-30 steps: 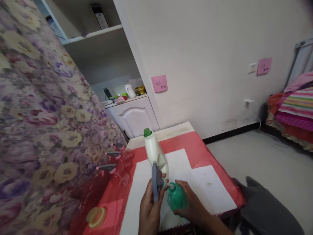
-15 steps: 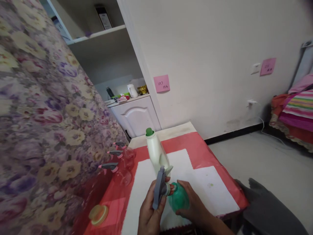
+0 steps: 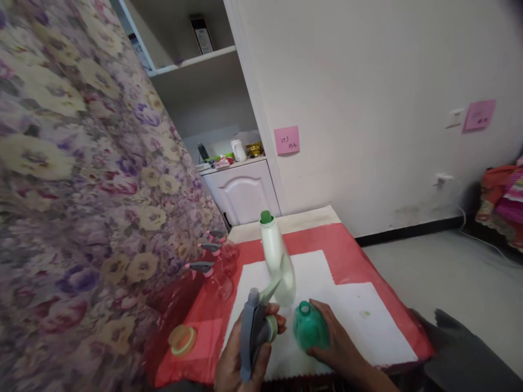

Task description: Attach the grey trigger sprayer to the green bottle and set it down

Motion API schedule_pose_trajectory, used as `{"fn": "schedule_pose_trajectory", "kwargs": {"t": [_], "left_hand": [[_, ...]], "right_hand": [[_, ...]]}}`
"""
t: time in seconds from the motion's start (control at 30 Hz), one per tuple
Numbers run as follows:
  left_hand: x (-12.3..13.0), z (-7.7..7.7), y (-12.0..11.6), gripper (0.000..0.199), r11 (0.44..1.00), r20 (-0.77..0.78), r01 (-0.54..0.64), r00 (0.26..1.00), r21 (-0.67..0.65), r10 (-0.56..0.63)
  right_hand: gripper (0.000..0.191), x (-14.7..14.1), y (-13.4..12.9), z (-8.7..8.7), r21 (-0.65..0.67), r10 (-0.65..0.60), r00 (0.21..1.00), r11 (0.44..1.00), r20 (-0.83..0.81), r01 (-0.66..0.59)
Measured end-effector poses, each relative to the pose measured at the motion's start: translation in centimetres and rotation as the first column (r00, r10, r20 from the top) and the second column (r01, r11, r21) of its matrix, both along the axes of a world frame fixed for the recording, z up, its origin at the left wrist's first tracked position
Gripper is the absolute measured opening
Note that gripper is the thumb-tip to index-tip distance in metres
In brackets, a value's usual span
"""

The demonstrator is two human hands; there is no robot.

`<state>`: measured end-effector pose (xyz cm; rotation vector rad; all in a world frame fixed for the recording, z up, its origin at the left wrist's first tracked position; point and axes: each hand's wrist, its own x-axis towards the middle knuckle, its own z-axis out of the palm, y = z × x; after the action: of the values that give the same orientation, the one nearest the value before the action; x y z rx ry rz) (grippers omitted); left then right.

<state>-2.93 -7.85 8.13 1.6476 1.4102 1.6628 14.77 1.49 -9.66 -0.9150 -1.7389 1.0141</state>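
My left hand [image 3: 245, 354] is closed round a grey spray head [image 3: 252, 332] with a pale green trigger and a pale green screw collar. In my right hand [image 3: 333, 340] is a green translucent bottle [image 3: 311, 329], its round mouth uncovered and facing up. A gap separates the spray head from the bottle. Just beyond both hands, a tall pale green jug [image 3: 277, 256] stands on the white mat [image 3: 347, 305], with something green in its open neck.
Several clear pink spray bottles [image 3: 220, 283] with grey heads stand along the table's left side. A yellowish round lid [image 3: 182, 340] lies on the red table cover [image 3: 204, 356]. A floral curtain [image 3: 102, 190] hangs at left; a grey chair [image 3: 461, 343] is at right.
The spray head has come away from the bottle mouth, moving left and down in my left hand. The bottle now stands apart from it in my right hand. The view has shifted left.
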Motion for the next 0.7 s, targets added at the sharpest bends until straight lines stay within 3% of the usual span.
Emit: {"fn": "schedule_pose_trajectory", "kwargs": {"t": [0.13,0.2,0.27,0.5,0.7], "left_hand": [[-3.1,-0.7,0.5,0.03,0.991,-0.349,-0.007,0.936,0.134,0.054],[-4.6,-2.1,1.4,0.034,0.978,-0.501,0.057,0.864,0.201,0.053],[-5.9,-4.3,2.5,0.037,0.983,-0.594,0.052,0.802,0.174,0.063],[-9.1,-12.6,5.4,0.035,0.994,-0.731,-0.096,0.674,0.05,0.102],[-11.2,-17.1,6.8,0.046,0.975,-0.813,-0.221,0.571,-0.019,0.114]], "right_hand": [[0.084,-0.2,-0.4,0.0,0.016,-0.015,1.0,1.0,0.018,0.015],[0.083,-0.3,-0.4,-0.4,0.036,-0.026,0.999,0.999,0.02,0.025],[0.081,-0.4,-0.4,-0.9,0.059,-0.038,0.999,0.998,0.023,0.037],[0.076,-0.5,-0.3,-2.5,0.15,-0.1,0.995,0.984,0.017,0.096],[0.079,-0.4,-0.2,-3.2,0.19,-0.114,0.992,0.976,0.058,0.102]]}}
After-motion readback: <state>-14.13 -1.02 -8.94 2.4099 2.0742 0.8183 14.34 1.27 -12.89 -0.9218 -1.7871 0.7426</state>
